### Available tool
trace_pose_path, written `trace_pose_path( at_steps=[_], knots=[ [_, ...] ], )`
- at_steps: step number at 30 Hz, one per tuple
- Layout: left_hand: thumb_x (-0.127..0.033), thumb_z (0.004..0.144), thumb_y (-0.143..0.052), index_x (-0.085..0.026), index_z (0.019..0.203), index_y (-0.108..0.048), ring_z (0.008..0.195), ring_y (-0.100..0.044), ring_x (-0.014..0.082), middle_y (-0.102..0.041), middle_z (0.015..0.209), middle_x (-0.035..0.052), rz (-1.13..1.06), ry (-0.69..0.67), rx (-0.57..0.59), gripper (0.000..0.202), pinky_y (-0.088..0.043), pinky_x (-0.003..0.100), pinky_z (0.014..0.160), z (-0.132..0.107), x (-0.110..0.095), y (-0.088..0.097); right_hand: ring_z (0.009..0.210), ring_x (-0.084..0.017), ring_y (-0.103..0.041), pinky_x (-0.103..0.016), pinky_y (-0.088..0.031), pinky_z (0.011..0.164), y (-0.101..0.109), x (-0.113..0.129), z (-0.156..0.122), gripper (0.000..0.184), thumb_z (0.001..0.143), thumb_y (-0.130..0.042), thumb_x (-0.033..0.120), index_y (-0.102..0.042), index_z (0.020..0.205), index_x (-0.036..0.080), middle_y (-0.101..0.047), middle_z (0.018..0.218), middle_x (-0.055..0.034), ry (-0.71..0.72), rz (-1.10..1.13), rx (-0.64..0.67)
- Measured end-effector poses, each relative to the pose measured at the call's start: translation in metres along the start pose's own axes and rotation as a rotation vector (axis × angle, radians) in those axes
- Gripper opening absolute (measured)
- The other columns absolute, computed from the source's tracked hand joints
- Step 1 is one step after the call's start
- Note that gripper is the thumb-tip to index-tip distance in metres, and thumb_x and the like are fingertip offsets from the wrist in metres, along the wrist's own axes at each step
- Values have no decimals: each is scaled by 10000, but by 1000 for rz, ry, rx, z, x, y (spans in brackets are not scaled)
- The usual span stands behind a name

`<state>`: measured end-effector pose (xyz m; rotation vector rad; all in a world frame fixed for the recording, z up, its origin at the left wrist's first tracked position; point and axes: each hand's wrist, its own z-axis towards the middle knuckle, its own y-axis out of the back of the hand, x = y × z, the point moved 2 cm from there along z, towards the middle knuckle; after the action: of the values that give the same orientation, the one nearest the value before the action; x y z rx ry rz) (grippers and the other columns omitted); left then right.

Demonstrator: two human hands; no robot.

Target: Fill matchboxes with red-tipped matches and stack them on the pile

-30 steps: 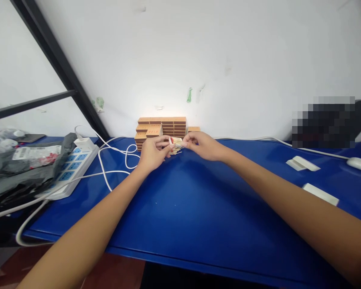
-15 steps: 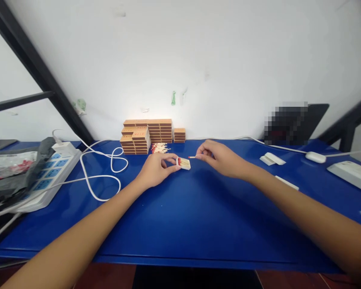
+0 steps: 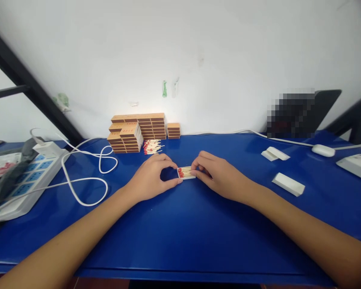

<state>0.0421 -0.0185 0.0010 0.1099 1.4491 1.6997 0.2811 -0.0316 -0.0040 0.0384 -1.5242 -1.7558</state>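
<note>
A small white matchbox tray [image 3: 189,178] lies on the blue table, holding red-headed matches [image 3: 184,171] with their heads to the left. Thumb and fingers of my left hand [image 3: 152,176] grip the tray's left end. At its right end, the fingertips of my right hand [image 3: 218,174] pinch together on the tail ends of the matches; the exact grip is partly hidden. Behind my left hand lies a loose pile of matches [image 3: 153,147].
Stacked matchboxes [image 3: 126,143] and a smaller stack [image 3: 173,131] stand against the wall. White folded card pieces [image 3: 275,154] and a white sleeve [image 3: 289,184] lie to the right. At left are a power strip [image 3: 33,180] and looped white cable [image 3: 105,188].
My right hand has brought a match leftward to the tray, where its fingers now meet the matches. The tray now sits level between both hands. The view has shifted slightly.
</note>
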Motion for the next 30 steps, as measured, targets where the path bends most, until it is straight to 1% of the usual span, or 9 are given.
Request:
trace_pose_path(
  at_steps=[3, 7, 10, 14, 16, 18, 21, 27, 30],
  knots=[
    [-441, 888, -839, -237, 1092, -775, 1090, -689, 268, -745, 1151, 65, 7, -39, -14, 296, -552, 447, 1005, -1, -3, -1, 708, -155, -561, -313, -438, 655, -2, 3, -1, 111, 1049, -556, 262, -656, 1007, 237, -622, 978, -38, 2, -10, 12],
    [-414, 891, -837, -238, 1075, -765, 1091, -696, 270, -747, 1158, 69, 3, -83, -9, 264, -563, 446, 992, -1, -6, 1, 739, -150, -582, -310, -456, 674, -1, 4, -2, 108, 1038, -561, 244, -660, 999, 231, -630, 999, -39, 16, 30, 14],
    [-421, 899, -826, -233, 1074, -769, 1094, -700, 270, -743, 1175, 73, 8, -90, 8, 263, -568, 442, 984, 0, -6, 3, 738, -145, -581, -308, -455, 677, 1, 4, -2, 112, 1045, -563, 258, -673, 1042, 238, -622, 997, -32, 6, 45, 0],
    [-443, 904, -822, -240, 1230, -760, 1118, -693, 278, -741, 1209, 83, 9, -104, 11, 389, -564, 450, 1004, 1, -8, 5, 753, -149, -587, -308, -459, 699, 0, 4, -2, 112, 1042, -578, 256, -684, 1075, 243, -621, 1003, -36, 15, 47, -11],
    [-414, 938, -790, -256, 1258, -764, 1123, -697, 267, -742, 1221, 82, -14, -145, -5, 358, -564, 441, 1014, 0, -10, 5, 754, -149, -584, -310, -461, 711, -1, 4, -2, 116, 1042, -575, 251, -691, 1046, 240, -626, 1014, -41, 21, 47, -1],
    [-368, 972, -751, -267, 1195, -797, 1124, -705, 254, -742, 1227, 81, -32, -189, -30, 249, -565, 430, 1023, 0, -12, 6, 752, -148, -578, -310, -463, 716, -2, 4, -1, 116, 1037, -582, 250, -693, 1011, 233, -626, 1011, -43, 22, 48, -6],
    [-324, 972, -746, -270, 1090, -835, 1132, -711, 254, -746, 1239, 82, -11, -211, -62, 158, -570, 431, 1020, -1, -11, 7, 768, -151, -578, -307, -465, 722, 0, 3, -1, 95, 1018, -612, 250, -689, 971, 222, -623, 994, -43, 23, 62, -16],
    [-311, 959, -758, -264, 1021, -841, 1104, -721, 244, -760, 1204, 78, 7, -235, -85, 114, -579, 418, 1003, -1, -9, 5, 761, -148, -567, -298, -447, 700, 6, 5, -1, 107, 1001, -627, 242, -717, 950, 217, -600, 932, -29, 65, 82, 23],
    [-315, 951, -770, -259, 1033, -840, 1098, -723, 242, -764, 1192, 78, -4, -241, -102, 121, -580, 407, 998, -1, -11, 5, 764, -145, -576, -292, -456, 710, 10, 8, -2, 120, 999, -628, 243, -739, 962, 218, -600, 935, -31, 93, 114, 42]
  ],
)
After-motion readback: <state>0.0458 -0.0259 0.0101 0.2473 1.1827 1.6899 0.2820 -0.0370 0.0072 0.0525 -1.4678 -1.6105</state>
